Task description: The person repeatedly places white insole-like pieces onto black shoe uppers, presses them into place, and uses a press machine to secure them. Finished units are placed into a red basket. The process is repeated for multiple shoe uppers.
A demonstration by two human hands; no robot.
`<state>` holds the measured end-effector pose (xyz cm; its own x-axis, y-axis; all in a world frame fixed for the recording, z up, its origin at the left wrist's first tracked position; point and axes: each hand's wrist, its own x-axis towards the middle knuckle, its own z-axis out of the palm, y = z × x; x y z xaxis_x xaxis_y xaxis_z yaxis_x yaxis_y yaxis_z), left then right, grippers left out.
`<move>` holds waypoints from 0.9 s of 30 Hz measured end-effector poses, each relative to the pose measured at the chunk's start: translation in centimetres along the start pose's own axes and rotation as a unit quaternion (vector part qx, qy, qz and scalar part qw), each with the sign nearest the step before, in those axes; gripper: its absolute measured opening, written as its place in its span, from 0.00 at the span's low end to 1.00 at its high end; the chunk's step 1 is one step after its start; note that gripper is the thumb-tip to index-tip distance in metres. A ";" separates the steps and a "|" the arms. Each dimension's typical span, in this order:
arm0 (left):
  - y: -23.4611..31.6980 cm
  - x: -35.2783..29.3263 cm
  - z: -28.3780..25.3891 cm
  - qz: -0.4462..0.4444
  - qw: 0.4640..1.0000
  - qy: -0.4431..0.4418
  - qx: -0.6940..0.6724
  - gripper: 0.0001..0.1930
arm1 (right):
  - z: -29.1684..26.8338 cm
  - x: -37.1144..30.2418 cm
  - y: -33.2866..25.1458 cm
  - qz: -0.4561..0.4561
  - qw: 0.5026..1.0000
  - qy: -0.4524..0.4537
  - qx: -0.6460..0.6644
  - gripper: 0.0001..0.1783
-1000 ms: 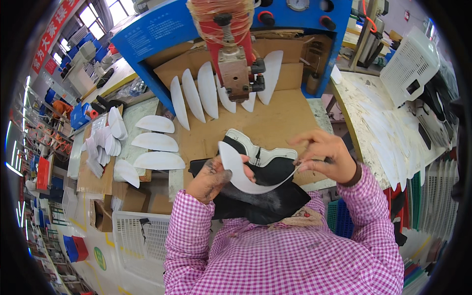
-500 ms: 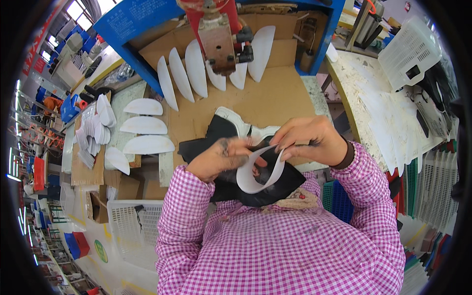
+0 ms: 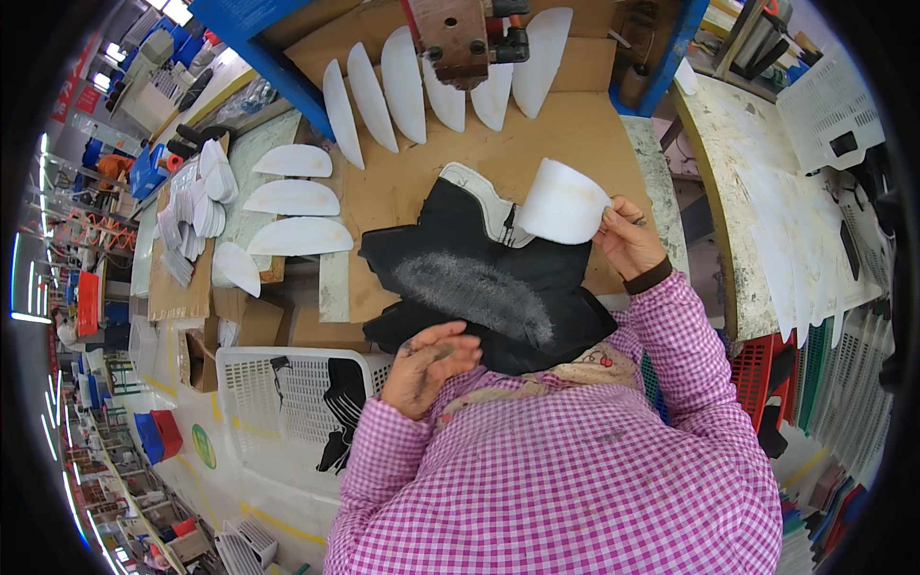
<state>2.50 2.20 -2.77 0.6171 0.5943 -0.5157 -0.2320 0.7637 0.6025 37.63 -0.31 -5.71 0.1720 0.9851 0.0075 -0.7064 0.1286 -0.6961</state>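
Within right hand point(image 3: 630, 241) alone now, white piece point(image 3: 563, 203).

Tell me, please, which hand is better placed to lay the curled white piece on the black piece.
Probably the right hand: it grips the curled white piece, which overlaps the black piece in this view. The left hand looks empty, by the black piece's near edge.

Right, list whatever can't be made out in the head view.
Head view: part of the black piece, hidden behind the curled white piece in the right hand.
Head view: top of the machine head, cut off by the upper edge.
Head view: part of the white basket, behind the left sleeve.
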 end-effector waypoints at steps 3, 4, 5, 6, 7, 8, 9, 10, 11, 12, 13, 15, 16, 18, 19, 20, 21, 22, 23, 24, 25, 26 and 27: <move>-1.7 1.4 0.8 0.020 0.992 0.003 -0.121 0.12 | -0.7 0.5 2.2 0.010 0.999 -0.006 0.031 0.03; -1.9 1.6 1.1 0.017 0.992 0.017 -0.121 0.12 | -0.8 0.6 2.5 0.005 0.999 -0.020 0.033 0.03; -1.9 1.8 1.5 0.017 0.992 0.015 -0.124 0.12 | -0.9 0.6 2.8 0.012 1.000 0.020 0.020 0.03; -2.0 2.0 1.8 0.008 0.992 0.025 -0.121 0.12 | -0.9 0.7 2.9 0.012 1.000 0.017 0.014 0.03; -2.0 2.0 2.1 0.049 0.996 0.008 -0.072 0.15 | -0.8 0.7 3.0 0.010 1.000 0.015 0.008 0.03; -2.0 2.3 2.5 0.076 0.996 0.020 -0.032 0.15 | -0.8 0.7 3.0 -0.001 1.000 0.007 0.004 0.03; -2.1 2.5 2.8 0.096 0.995 0.032 0.010 0.15 | -0.7 0.6 3.0 0.010 1.000 0.021 0.002 0.03; -2.2 2.7 3.0 0.133 0.990 0.025 0.045 0.16 | -0.6 0.6 3.0 0.013 1.000 0.025 -0.002 0.03; -2.4 3.0 3.3 0.147 0.986 0.041 0.064 0.16 | -0.4 0.7 2.9 0.016 1.000 0.026 -0.007 0.02; -2.6 3.1 3.5 0.173 0.981 0.041 0.077 0.16 | -0.3 0.6 2.8 0.019 0.999 0.027 -0.020 0.02; -2.7 3.3 3.8 0.191 0.976 0.042 0.096 0.16 | -0.1 0.6 2.7 0.022 0.999 0.029 -0.033 0.02; -2.8 3.8 4.0 0.234 0.966 0.039 0.099 0.17 | 0.1 0.6 2.4 0.028 0.997 0.033 -0.059 0.03; -2.8 3.9 4.1 0.223 0.965 0.064 0.119 0.18 | 0.1 0.5 2.3 0.030 0.996 0.034 -0.071 0.03; -2.8 4.1 4.2 0.235 0.964 0.049 0.119 0.19 | 0.3 0.5 2.1 0.037 0.994 0.033 -0.092 0.03; -2.9 4.3 4.1 0.226 0.964 0.056 0.126 0.19 | 0.4 0.5 2.0 0.041 0.993 0.031 -0.102 0.03; -3.0 4.4 4.0 0.231 0.964 0.053 0.120 0.19 | 0.6 0.5 1.9 0.045 0.992 0.029 -0.112 0.04; -3.1 4.5 3.9 0.238 0.963 0.051 0.115 0.19 | 0.9 0.5 1.7 0.044 0.993 0.032 -0.106 0.04; -3.3 4.7 3.6 0.250 0.961 0.034 0.113 0.19 | 1.4 0.4 1.5 0.044 0.993 0.035 -0.100 0.04; -3.5 4.8 3.3 0.250 0.958 0.053 0.128 0.19 | 2.1 0.4 1.2 0.048 0.992 0.058 -0.102 0.04; -3.7 5.0 3.0 0.258 0.953 0.056 0.147 0.19 | 3.0 0.2 0.7 0.012 0.991 0.023 -0.132 0.04; -3.9 5.2 2.7 0.237 0.952 0.076 0.177 0.18 | 4.0 -0.1 0.1 -0.018 0.985 0.005 -0.170 0.04; -4.0 5.4 2.4 0.277 0.943 0.058 0.175 0.18 | 5.1 -0.4 -0.7 -0.048 0.977 -0.013 -0.208 0.04; -4.2 5.5 2.1 0.288 0.938 0.057 0.186 0.18 | 6.3 -0.8 -1.7 -0.065 0.953 -0.066 -0.288 0.03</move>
<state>8.46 1.77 -6.84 0.3811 0.9203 -0.0885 -0.2105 0.1796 0.9610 34.34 -0.58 0.02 0.1184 0.9758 0.1838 -0.1840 0.2035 -0.9616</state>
